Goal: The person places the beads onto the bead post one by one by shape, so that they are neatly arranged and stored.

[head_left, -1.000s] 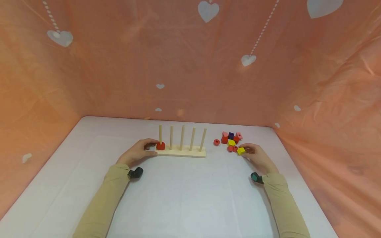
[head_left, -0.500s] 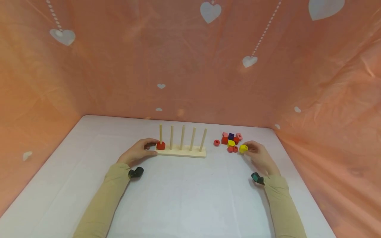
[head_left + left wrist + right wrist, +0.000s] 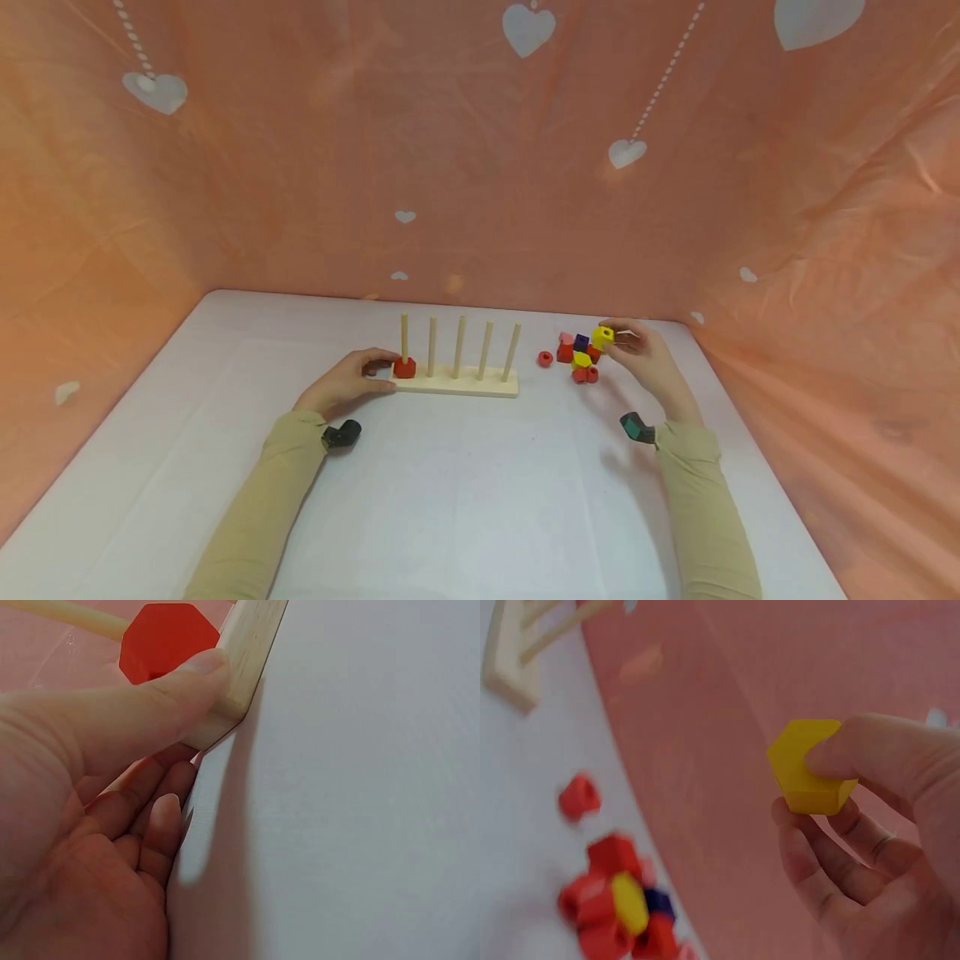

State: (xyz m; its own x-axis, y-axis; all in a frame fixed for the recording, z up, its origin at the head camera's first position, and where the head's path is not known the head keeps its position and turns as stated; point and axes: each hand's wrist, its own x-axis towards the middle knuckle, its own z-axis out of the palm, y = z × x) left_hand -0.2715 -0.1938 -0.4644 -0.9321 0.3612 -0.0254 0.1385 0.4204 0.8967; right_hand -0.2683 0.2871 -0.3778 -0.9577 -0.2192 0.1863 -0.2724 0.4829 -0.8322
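Observation:
A wooden peg stand (image 3: 465, 387) with several upright pegs lies across the table. On its leftmost peg sits a red octagonal bead (image 3: 169, 641), down at the base. My left hand (image 3: 341, 385) grips the left end of the stand, thumb along the front edge and fingers behind it. Between thumb and fingertips, my right hand (image 3: 647, 357) pinches a yellow hexagonal bead (image 3: 799, 757) with a hole through it. It holds this bead above the table, over the right side of a loose bead pile. Part of the pile is hidden behind that hand.
The pile includes a second yellow bead (image 3: 581, 360), a dark purple cube bead (image 3: 581, 342), a pink bead (image 3: 566, 338) and several red beads (image 3: 565, 353). One round red bead (image 3: 545, 359) lies apart, between pile and stand. A pink-orange curtain surrounds the white table (image 3: 465, 500).
My right hand has picked up the yellow bead from the pile's near right, turned it, and moved it up and away from me. The left hand and stand have stayed put.

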